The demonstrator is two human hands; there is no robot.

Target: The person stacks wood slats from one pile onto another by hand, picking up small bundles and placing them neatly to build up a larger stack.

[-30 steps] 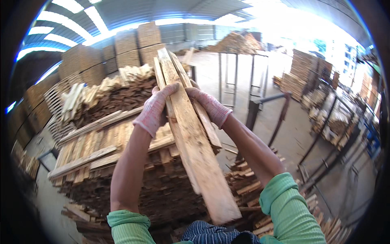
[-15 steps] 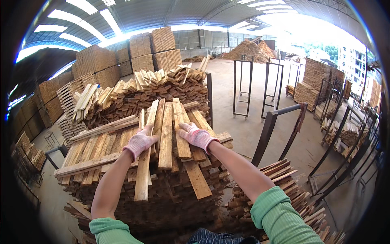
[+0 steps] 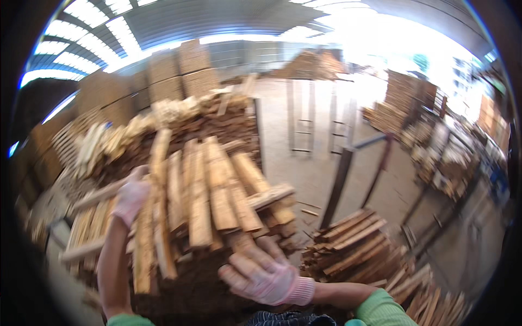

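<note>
With the planks [image 3: 212,201] now laid on the stack, we draw our right hand [image 3: 265,277] back, fingers spread and empty, while our left hand [image 3: 132,196] rests open-fingered against their left edge.

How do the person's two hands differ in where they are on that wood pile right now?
The left hand is raised farther out, against the left edge of the top layer of planks; the right hand is low and near, at the planks' near ends. The left shows its side, the right its back with fingers spread. Both wear pale pink gloves.
</note>
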